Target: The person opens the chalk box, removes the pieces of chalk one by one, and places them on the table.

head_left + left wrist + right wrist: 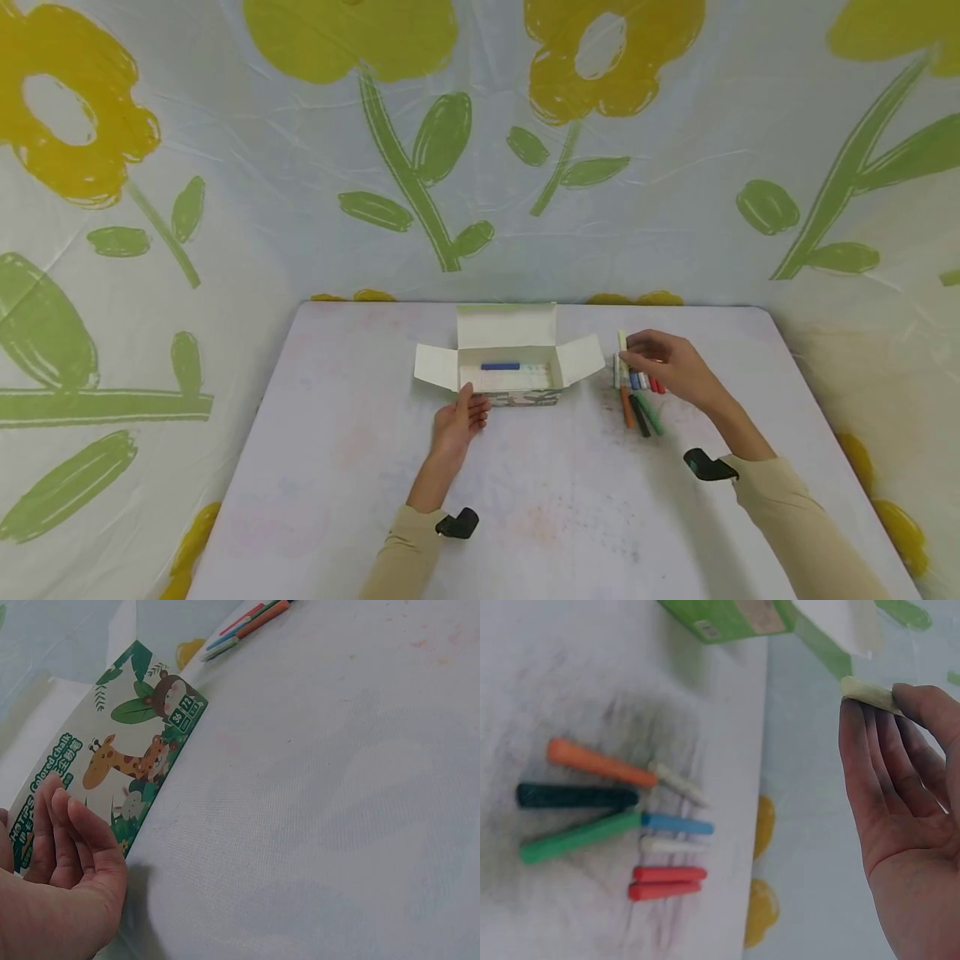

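An opened chalk box (558, 392) has its flaps spread, and a blue chalk stick (500, 367) lies inside. My left hand (454, 425) holds the box at its front left, thumb at the rim and fingers by the printed front panel (112, 761); the thumb is mostly cut off in the left wrist view. To the right, my right hand (671, 362) pinches a pale yellow chalk stick (870, 695) between thumb and fingers, raised above the table. Below it lie loose sticks: orange (600, 763), black (577, 796), green (581, 837), blue (679, 823), white and red (667, 874).
The white table (337, 500) carries faint chalk smudges. A cloth with yellow flowers (405, 192) hangs behind and at both sides. The box's right flap (581, 358) sticks out towards the loose chalk.
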Available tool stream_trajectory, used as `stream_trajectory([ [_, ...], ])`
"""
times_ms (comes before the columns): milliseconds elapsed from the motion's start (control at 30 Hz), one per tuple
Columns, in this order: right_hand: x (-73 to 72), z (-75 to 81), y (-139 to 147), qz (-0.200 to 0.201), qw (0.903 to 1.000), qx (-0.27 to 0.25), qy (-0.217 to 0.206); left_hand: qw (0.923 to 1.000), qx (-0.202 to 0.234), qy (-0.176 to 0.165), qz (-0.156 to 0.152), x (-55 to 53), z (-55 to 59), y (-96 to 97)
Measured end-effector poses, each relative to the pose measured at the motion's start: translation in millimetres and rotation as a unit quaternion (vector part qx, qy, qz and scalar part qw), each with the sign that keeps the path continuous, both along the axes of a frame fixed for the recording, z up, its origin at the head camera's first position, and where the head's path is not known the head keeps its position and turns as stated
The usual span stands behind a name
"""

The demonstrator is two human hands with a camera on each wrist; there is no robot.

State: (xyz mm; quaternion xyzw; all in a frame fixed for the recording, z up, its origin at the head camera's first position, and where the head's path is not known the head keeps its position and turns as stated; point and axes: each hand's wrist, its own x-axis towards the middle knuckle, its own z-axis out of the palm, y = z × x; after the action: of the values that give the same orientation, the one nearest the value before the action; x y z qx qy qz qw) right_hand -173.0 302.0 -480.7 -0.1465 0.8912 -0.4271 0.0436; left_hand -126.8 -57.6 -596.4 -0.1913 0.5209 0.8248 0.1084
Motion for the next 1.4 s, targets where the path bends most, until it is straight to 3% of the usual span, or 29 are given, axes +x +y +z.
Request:
stream_trajectory([
  [400, 27.0, -36.9, 43, -0.026, 0.9995, -0.009, -0.014, 1.0000, 0.005, 0.004, 0.000, 0.3, -1.4, 0.0],
  [833, 45.9, -77.7, 69, -0.054, 0.9979, 0.026, -0.026, 1.0000, -0.002, 0.004, -0.002, 2.3, 1.5, 0.2],
  [1133, 49.1, -85.2, 64, -0.077, 0.9922, 0.067, -0.072, 1.0000, -0.003, 0.009, -0.001, 1.7, 0.1, 0.4],
  [1400, 48.4, -84.7, 54, -0.081, 0.9902, 0.093, -0.066, 0.9999, -0.004, 0.011, 0.000, 1.7, -2.5, 0.8],
])
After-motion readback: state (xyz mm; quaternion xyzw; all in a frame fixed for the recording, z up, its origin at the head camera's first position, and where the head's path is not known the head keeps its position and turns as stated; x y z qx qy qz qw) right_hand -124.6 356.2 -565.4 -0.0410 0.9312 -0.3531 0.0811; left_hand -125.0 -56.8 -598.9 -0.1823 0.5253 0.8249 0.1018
